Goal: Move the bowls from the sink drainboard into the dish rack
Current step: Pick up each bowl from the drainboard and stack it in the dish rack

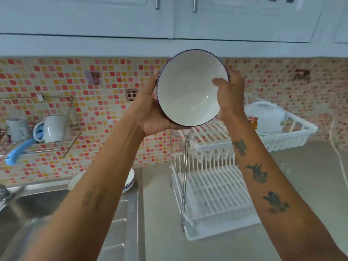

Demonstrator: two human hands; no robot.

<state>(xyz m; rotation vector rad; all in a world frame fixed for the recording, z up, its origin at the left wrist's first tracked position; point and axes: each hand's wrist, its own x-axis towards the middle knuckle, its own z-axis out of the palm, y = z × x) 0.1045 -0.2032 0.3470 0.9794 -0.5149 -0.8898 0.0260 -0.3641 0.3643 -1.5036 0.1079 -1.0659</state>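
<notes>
A white bowl with a dark blue rim [188, 91] is held up high in front of the tiled wall, its inside facing me. My left hand [152, 112] cups its lower left side and my right hand [228, 95] grips its right rim, thumb inside. Below and to the right stands the white two-tier dish rack [212, 196], its lower tier bare; the bowl hangs above the upper tier. Another white bowl with blue pattern [130, 180] rests on the steel drainboard [120, 223], mostly hidden behind my left forearm.
A white lidded pot [265, 113] sits in the rack's upper basket at the right. The steel sink [32, 208] lies lower left. A wall shelf holds white mugs [53, 128] and a blue brush [18, 150]. Cupboards hang overhead. A cord [339, 157] trails on the counter.
</notes>
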